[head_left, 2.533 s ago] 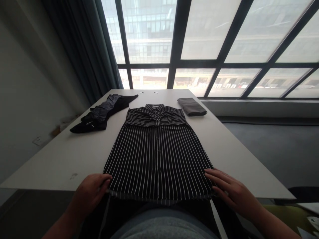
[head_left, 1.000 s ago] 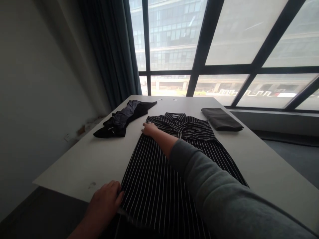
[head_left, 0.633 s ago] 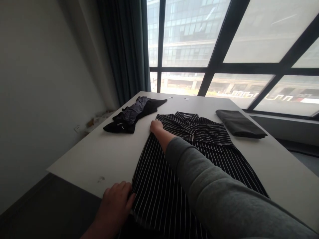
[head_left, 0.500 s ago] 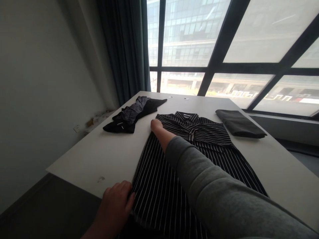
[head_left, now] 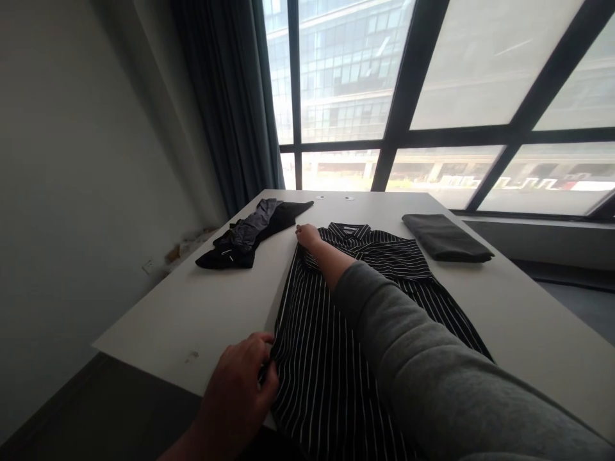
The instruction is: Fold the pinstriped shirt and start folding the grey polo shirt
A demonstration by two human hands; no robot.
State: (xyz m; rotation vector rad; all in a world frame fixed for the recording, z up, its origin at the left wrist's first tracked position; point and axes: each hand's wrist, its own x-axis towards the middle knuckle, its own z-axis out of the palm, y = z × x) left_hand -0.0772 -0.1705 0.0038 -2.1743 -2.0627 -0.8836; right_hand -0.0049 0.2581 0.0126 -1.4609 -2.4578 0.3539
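The left hand (head_left: 240, 384) has its fingers curled in and pinched together on the near left corner of the striped garment (head_left: 327, 346), right at the near edge of the white table (head_left: 192, 307); the thumb lies over the cloth and the fingertips are tucked under the fold, out of sight. The right hand (head_left: 307, 235) reaches across to the far left shoulder of the same garment, fingers bent and closed onto the cloth near the collar; its palm side faces down and cannot be seen, so how much fabric it grips is hard to tell. The grey sleeve (head_left: 432, 371) of that arm crosses the middle of the garment and hides a wide band of it, running out of the picture at the lower right.

The garment lies flat along the middle of the table, black with thin white stripes, collar at the far end, hem hanging off the near edge and cut off by the frame. To its far left lies a crumpled dark garment (head_left: 250, 234), just beside the right hand but apart from it. To the far right sits a folded dark cloth (head_left: 446, 238), well apart from both hands.
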